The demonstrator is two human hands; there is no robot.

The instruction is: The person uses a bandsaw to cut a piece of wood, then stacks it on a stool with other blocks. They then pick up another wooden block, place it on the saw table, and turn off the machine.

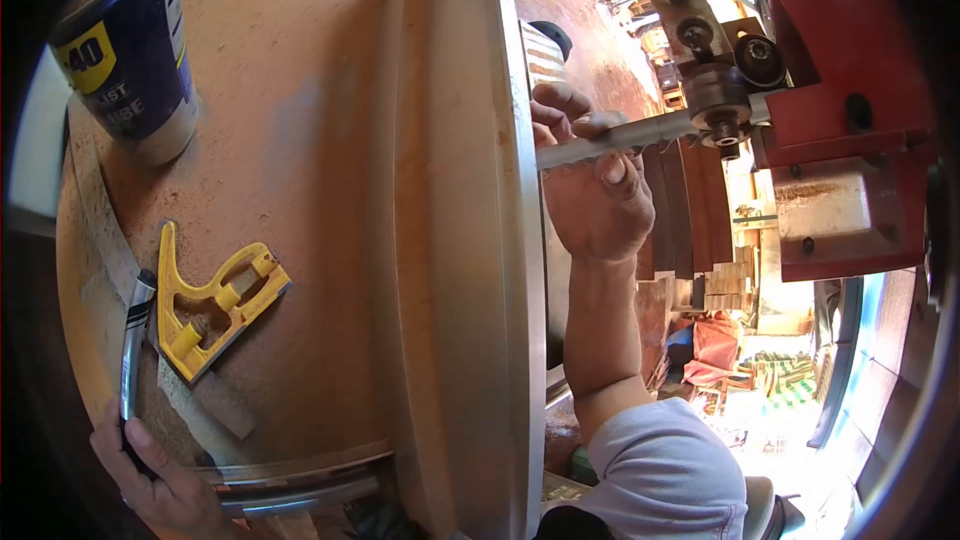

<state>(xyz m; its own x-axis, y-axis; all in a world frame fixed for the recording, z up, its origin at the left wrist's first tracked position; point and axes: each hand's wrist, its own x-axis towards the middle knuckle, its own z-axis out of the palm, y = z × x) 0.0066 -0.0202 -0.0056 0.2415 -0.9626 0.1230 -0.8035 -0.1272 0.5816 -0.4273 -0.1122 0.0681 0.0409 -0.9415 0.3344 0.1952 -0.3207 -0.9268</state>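
My right hand point(602, 185) is closed on a narrow toothed bandsaw blade point(665, 128), thumb on the near side and fingers on the far side. The blade runs from the guide bearings point(722, 105) past the edge of a long metal fence point(465, 240). At the lower left, my left hand point(160, 475) grips a shiny metal tube point(131, 350) with a black end. A yellow plastic open-framed tool point(215, 300) lies just beyond it on the dusty table point(300, 150).
A blue WD-40 tub point(135, 70) stands at the table's far left. Red machine housing point(850, 70) hangs at the upper right beside the blade. Behind my right arm are stacked boards point(690, 205) and red cloth point(715, 340). A flat metal strip point(200, 410) lies near the yellow tool.
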